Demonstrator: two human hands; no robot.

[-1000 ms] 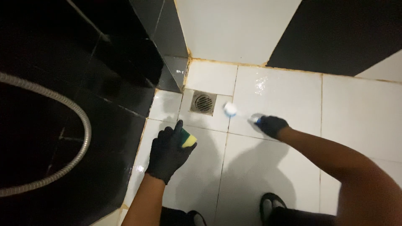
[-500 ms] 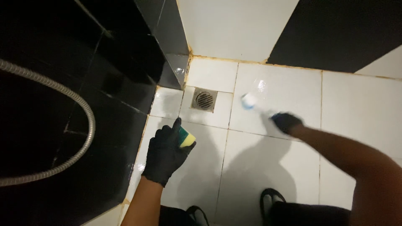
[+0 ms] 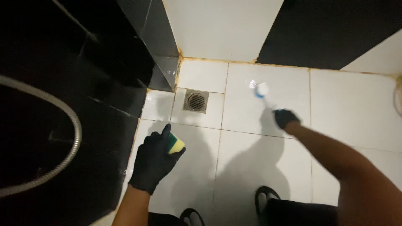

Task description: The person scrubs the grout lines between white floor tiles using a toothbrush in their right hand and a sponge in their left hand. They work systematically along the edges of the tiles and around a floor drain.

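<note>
Looking down through the head camera, I see the right hand [image 3: 286,118], in a black glove, clenched around the handle of a small brush [image 3: 262,90] out at one o'clock, its pale bristle head with a blue collar pressed to the white floor tile [image 3: 335,109] near the far wall. The brush's long axis runs from the glove up toward eleven o'clock, head pointing away from me and toward the wall; the handle itself is mostly hidden in the fist. The left hand [image 3: 155,161], also gloved in black, sits at seven o'clock and grasps a yellow-and-green sponge [image 3: 176,144] between thumb and fingers, held just above the tile as far as I can tell. A square metal floor drain [image 3: 196,101] lies at eleven o'clock, well apart from the brush head. A shower hose [image 3: 63,167] loops along the dark wall at nine o'clock. My sandalled feet [image 3: 266,196] show at six. I judge the tile is wet and glossy, so a foot could slip, or the brush could skid sideways under pressure with the arm stretched this far.
</note>
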